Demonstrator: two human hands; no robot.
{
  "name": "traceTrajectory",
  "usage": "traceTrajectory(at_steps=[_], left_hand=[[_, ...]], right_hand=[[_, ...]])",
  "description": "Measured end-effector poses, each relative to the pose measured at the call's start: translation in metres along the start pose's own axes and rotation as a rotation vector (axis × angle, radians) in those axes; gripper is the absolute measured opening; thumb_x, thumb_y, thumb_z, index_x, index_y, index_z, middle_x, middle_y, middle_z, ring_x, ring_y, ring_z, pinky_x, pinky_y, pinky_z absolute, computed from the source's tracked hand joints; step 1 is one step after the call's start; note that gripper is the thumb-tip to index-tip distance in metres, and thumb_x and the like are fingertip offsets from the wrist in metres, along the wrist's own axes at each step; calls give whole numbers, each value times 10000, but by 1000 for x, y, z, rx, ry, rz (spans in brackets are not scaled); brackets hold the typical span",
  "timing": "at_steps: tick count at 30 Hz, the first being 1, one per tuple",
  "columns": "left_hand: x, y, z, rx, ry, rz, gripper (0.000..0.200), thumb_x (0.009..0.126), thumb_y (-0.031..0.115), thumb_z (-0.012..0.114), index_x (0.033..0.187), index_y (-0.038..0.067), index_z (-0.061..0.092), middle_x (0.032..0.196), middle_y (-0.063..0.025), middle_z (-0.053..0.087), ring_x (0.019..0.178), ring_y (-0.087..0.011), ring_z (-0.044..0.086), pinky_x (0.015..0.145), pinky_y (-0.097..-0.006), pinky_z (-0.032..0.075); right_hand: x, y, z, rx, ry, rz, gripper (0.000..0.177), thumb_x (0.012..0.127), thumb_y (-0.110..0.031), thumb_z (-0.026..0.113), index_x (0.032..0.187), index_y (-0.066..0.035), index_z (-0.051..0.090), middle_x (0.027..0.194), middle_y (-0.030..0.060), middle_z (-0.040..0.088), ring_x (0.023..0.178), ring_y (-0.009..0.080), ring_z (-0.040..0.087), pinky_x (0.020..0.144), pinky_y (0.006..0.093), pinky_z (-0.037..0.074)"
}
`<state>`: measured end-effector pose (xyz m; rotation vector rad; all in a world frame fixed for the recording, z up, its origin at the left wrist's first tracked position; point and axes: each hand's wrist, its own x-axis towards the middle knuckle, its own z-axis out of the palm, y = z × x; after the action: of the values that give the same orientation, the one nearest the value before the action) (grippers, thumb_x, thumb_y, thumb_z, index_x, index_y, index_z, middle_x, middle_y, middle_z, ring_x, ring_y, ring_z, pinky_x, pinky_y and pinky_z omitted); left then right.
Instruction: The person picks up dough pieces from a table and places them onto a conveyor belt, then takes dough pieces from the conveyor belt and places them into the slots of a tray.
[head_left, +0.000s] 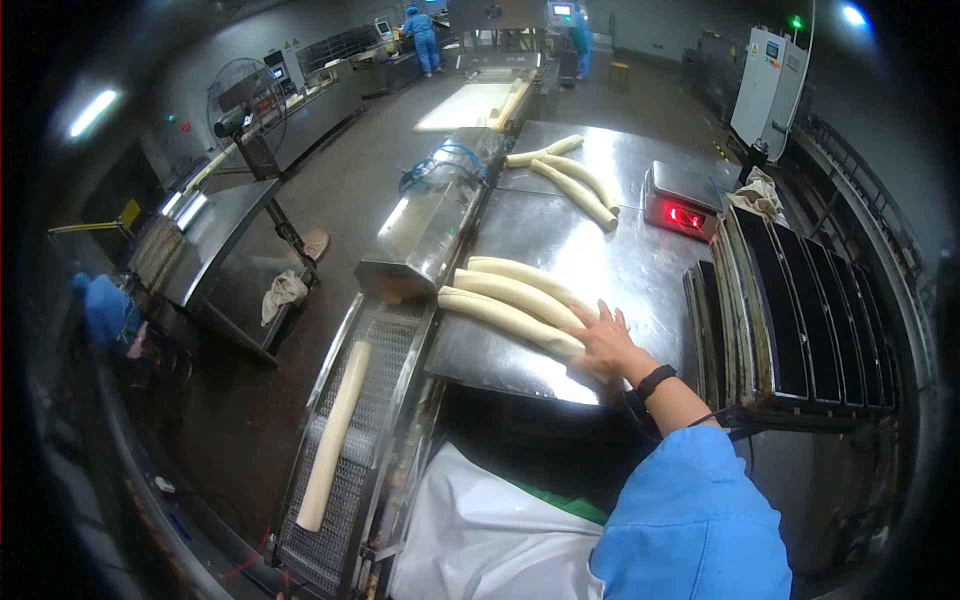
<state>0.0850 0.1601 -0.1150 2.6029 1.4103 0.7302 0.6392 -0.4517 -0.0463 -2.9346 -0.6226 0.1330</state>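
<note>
The right hand, fingers spread apart, rests at the near ends of three rolls, which lie side by side on the table toward 10 o'clock. This looks like handling or lining them up; lifting one would call for fingers closed round it. The left hand is out of view.

Farther out, more rolls lie at 12, a scale at 1, trays at 3. At 8, one roll lies on the conveyor; at 10, a metal cover blocks its upper stretch.
</note>
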Motion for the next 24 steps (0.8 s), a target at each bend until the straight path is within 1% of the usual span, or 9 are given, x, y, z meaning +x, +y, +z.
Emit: traceTrajectory(at_steps=[3,7,9,12,14,16,19,21,24], left_hand=[[25,113,24,-258,-67,28,325,869,29,574,1183,-54,591,1351,-210,510,1264,-353,474,1068,-397,367],[51,190,46,-365,-244,126,385,929,144,570,1255,-61,561,1284,-244,555,1217,-374,507,1047,-430,374],[56,201,58,-103,-284,212,406,916,227,602,1243,-13,585,1209,-226,610,1130,-368,562,1007,-441,393],[48,220,51,132,-227,214,429,879,290,644,1222,35,606,1099,-196,658,1019,-368,603,941,-456,422],[41,225,53,3,-194,245,451,829,309,686,1196,57,617,1012,-181,669,953,-370,620,903,-471,435],[28,233,52,-115,-175,249,457,792,290,705,1168,44,619,983,-191,662,955,-380,614,885,-479,443],[3,258,19,-170,-193,106,419,773,267,708,1110,35,614,985,-199,660,954,-384,614,889,-475,444],[-10,261,-3,-190,-318,67,373,759,230,708,1055,31,599,1002,-210,652,961,-387,607,883,-479,445],[-27,239,-24,-187,-249,106,369,743,221,711,1043,43,591,1004,-194,643,969,-385,596,884,-482,442]], right_hand=[[9,-2,1,22,-14,47,725,699,-537,645,1384,-331,523,1509,114,367,1373,554,217,1085,701,168],[9,-4,-6,-23,-41,73,688,723,-558,634,1373,-357,529,1448,134,436,1359,535,260,1075,675,222],[6,-5,-7,-54,-43,52,668,730,-545,652,1361,-359,540,1444,127,444,1353,518,285,1065,656,265],[8,6,4,-61,-2,51,721,706,-605,633,1381,-382,512,1418,137,465,1344,532,291,1045,658,289],[14,5,6,-96,-17,55,738,694,-603,648,1382,-374,513,1421,129,468,1338,522,308,1030,631,332],[18,3,2,-118,-42,72,770,677,-596,662,1389,-346,512,1431,121,464,1336,515,319,1027,599,361],[21,3,0,-131,-57,98,804,664,-582,670,1390,-270,524,1455,127,443,1332,519,323,1042,566,370],[27,11,7,-111,-30,113,762,647,-537,716,1333,-236,574,1444,123,430,1312,526,338,1004,619,383],[30,26,19,-142,20,85,775,642,-516,727,1340,-221,565,1445,141,420,1313,527,338,1014,617,380]])
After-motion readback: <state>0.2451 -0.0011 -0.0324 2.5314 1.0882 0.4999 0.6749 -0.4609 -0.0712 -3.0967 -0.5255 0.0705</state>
